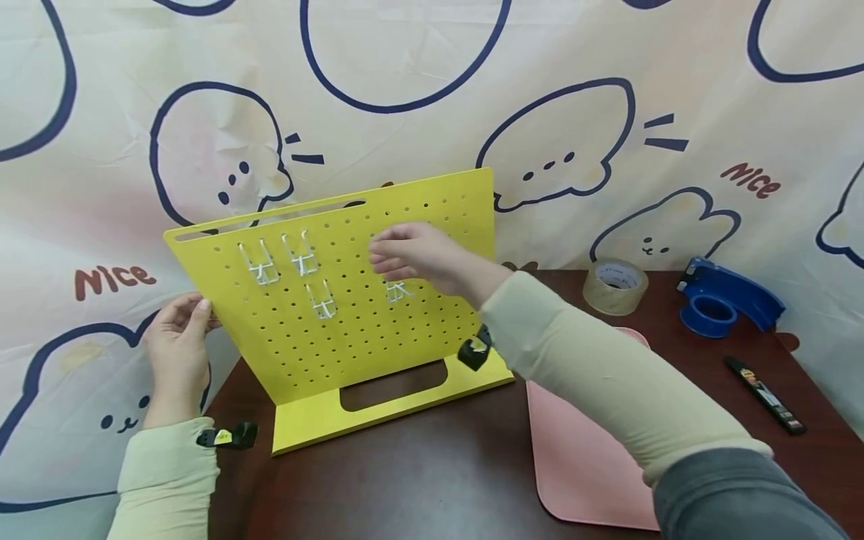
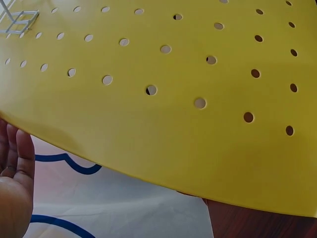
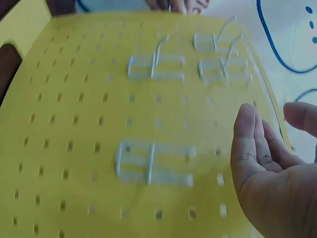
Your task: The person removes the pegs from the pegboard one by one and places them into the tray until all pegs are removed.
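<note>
A yellow pegboard [image 1: 364, 330] stands on a dark table with its base toward me. Several white wire hooks hang on its front, three of them grouped at the upper left, including one hook [image 1: 324, 301] below the others. Another hook [image 3: 151, 162] sits farther right, partly hidden behind my right hand in the head view. My left hand [image 1: 178, 345] grips the board's left edge, thumb at the front and fingers reaching behind. My right hand [image 1: 421, 255] hovers before the board's upper middle, fingers loosely bent, thumb apart from them, holding nothing.
A pink mat [image 1: 587, 457] lies at the right, partly under my right forearm. Behind it are a roll of clear tape [image 1: 610, 296], a blue tape dispenser [image 1: 732, 296] and a black marker [image 1: 766, 396]. A patterned cloth [image 1: 418, 142] hangs behind the table.
</note>
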A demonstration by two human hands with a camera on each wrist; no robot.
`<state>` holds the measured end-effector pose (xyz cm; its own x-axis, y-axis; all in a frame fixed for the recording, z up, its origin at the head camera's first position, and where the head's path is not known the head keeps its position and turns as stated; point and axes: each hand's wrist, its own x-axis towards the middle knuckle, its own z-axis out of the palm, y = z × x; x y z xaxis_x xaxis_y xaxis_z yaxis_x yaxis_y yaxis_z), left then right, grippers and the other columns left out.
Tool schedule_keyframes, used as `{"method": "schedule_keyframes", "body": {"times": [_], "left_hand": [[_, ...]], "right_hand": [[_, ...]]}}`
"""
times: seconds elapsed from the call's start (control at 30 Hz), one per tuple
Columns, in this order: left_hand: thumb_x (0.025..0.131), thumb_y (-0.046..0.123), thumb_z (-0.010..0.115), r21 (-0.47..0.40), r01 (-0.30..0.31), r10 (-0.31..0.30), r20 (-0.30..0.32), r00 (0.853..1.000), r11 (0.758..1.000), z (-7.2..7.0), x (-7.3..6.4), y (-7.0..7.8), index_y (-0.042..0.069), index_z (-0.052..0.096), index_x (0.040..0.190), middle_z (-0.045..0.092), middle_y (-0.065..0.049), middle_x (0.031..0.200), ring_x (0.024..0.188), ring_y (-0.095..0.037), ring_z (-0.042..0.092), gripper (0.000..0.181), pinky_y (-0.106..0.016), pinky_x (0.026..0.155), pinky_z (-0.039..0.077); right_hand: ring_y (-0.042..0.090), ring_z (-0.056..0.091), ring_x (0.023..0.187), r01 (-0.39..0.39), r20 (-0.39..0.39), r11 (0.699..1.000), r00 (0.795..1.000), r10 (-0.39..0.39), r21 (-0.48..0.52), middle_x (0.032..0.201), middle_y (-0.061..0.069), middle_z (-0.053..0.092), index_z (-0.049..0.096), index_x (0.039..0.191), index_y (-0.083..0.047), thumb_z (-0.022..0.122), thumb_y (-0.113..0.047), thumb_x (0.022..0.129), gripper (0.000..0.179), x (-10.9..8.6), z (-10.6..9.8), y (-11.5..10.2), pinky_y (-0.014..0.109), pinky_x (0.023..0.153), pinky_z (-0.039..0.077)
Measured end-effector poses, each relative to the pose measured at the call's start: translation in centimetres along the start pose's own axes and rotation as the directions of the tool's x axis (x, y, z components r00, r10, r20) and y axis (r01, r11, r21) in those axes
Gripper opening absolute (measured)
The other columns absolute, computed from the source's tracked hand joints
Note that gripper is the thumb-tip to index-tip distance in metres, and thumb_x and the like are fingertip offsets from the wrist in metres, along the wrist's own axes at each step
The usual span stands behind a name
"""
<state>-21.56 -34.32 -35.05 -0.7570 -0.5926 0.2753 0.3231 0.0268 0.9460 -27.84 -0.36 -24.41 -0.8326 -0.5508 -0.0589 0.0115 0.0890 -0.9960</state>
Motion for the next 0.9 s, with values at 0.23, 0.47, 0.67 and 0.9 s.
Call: {"method": "schedule_keyframes", "body": {"times": [0.23, 0.47, 0.67, 0.9], "left_hand": [[0.102, 0.01, 0.065, 0.03, 0.027, -0.027, 0.008, 1.0, 0.999, -0.1, 0.0, 0.1, 0.009, 0.074, 0.11, 0.066, 0.001, 0.102, 0.084, -0.012, 0.064, 0.012, -0.011, 0.075, 0.053], [0.101, 0.01, 0.065, 0.026, 0.021, -0.021, 0.009, 1.0, 0.999, -0.1, 0.1, 0.1, 0.009, 0.074, 0.109, 0.067, 0.0, 0.101, 0.083, -0.012, 0.063, 0.011, -0.011, 0.074, 0.054], [0.102, 0.007, 0.065, 0.018, 0.002, -0.002, 0.028, 1.0, 1.0, -0.1, 0.2, 0.0, 0.008, 0.073, 0.109, 0.066, -0.002, 0.1, 0.084, -0.013, 0.064, 0.011, -0.013, 0.074, 0.054], [0.102, 0.007, 0.064, 0.011, 0.003, -0.004, 0.024, 1.0, 1.0, -0.4, 0.1, 0.0, 0.007, 0.073, 0.109, 0.066, -0.002, 0.1, 0.083, -0.013, 0.064, 0.012, -0.012, 0.075, 0.054]], "right_hand": [[0.037, 0.062, 0.124, -0.072, 0.039, 0.993, 0.997, 0.068, 0.096, 0.132, 0.025, 0.063, 0.054, 0.136, 0.007, 0.058, -0.011, 0.107, 0.035, 1.9, 3.7, -0.4, 0.031, 0.091, 0.058], [0.035, 0.067, 0.115, -0.106, 0.061, 0.975, 0.994, 0.095, 0.197, 0.127, 0.026, 0.065, 0.059, 0.13, 0.008, 0.059, -0.012, 0.106, 0.031, 3.1, 6.0, 0.1, 0.029, 0.085, 0.059], [0.026, 0.069, 0.096, -0.111, 0.062, 0.962, 0.993, 0.098, 0.249, 0.124, 0.027, 0.066, 0.061, 0.129, 0.009, 0.058, -0.012, 0.107, 0.03, 3.5, 6.9, 0.4, 0.027, 0.083, 0.059], [0.017, 0.066, 0.077, -0.134, 0.029, 0.924, 0.991, 0.133, 0.358, 0.123, 0.029, 0.066, 0.064, 0.123, 0.011, 0.062, -0.003, 0.103, 0.025, 4.0, 8.4, 0.8, 0.023, 0.072, 0.058]]}}
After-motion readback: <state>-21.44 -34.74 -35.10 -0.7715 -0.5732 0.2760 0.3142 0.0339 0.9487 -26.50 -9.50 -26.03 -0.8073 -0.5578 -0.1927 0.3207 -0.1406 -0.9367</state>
